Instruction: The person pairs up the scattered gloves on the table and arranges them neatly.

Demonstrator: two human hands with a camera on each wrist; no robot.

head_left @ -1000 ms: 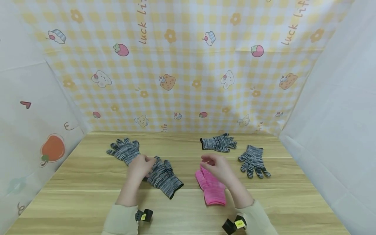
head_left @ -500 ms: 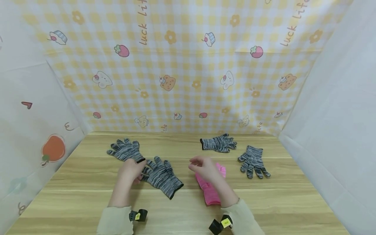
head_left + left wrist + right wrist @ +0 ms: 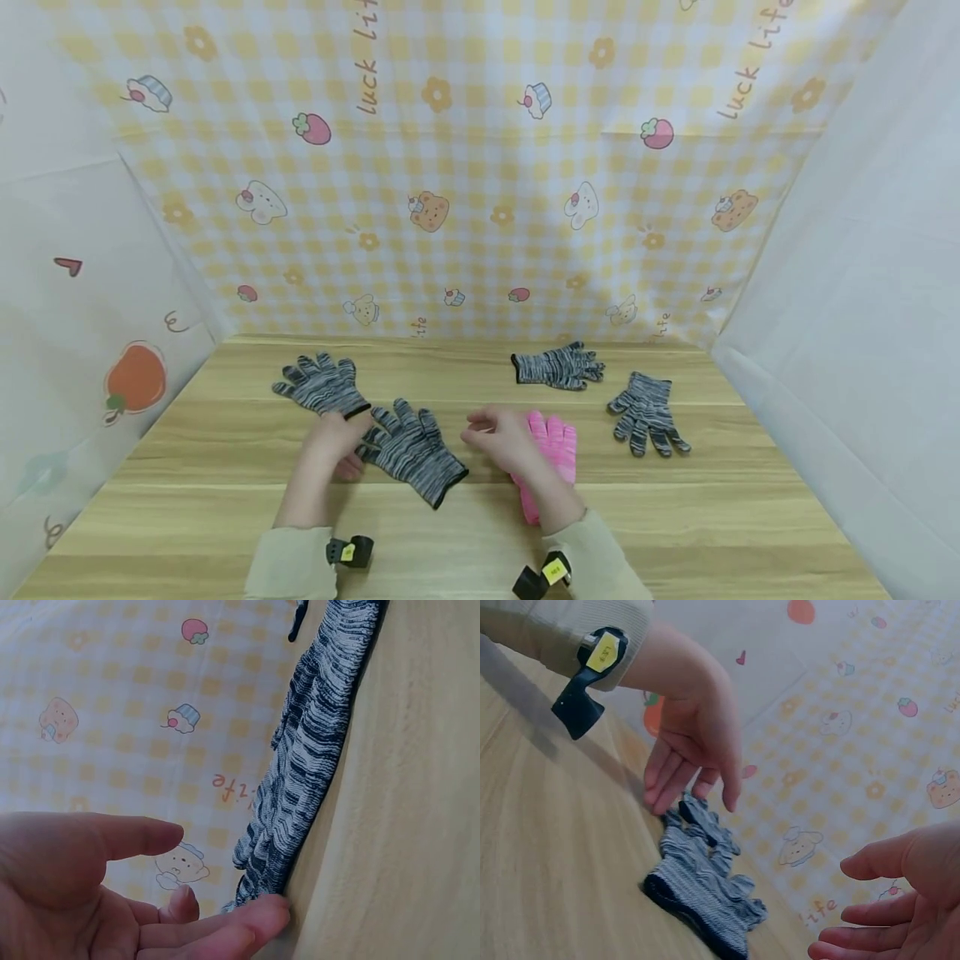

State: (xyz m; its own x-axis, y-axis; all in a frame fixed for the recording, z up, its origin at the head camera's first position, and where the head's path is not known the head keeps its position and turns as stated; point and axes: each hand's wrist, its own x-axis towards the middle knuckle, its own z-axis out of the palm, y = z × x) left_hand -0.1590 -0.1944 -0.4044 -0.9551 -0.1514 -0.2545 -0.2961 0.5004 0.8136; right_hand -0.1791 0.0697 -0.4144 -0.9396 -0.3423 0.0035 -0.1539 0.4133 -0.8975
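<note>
A grey-and-black knit glove point(image 3: 420, 454) lies flat in the middle of the table, cuff toward the front right. My left hand point(image 3: 333, 442) hovers at its fingertips, thumb and fingers apart; in the left wrist view nothing is between them, and the fingertips are close to the glove point(image 3: 307, 765). Whether they touch it I cannot tell. Just behind that hand lies another grey knit glove point(image 3: 322, 385). My right hand point(image 3: 501, 435) is held over the table between the middle grey glove and a pink glove point(image 3: 553, 446), holding nothing. The right wrist and forearm partly cover the pink glove.
Two more grey knit gloves lie at the right: one at the back point(image 3: 558, 367), cuff to the left, and one farther right point(image 3: 648, 412), fingers toward the front. A yellow checked curtain point(image 3: 480, 208) hangs along the table's back edge, and white sheets enclose both sides.
My left hand has drawn back to the left, off the middle grey glove's fingers. My right hand has moved left from over the pink glove, uncovering its fingers. The gloves lie about where they were.
</note>
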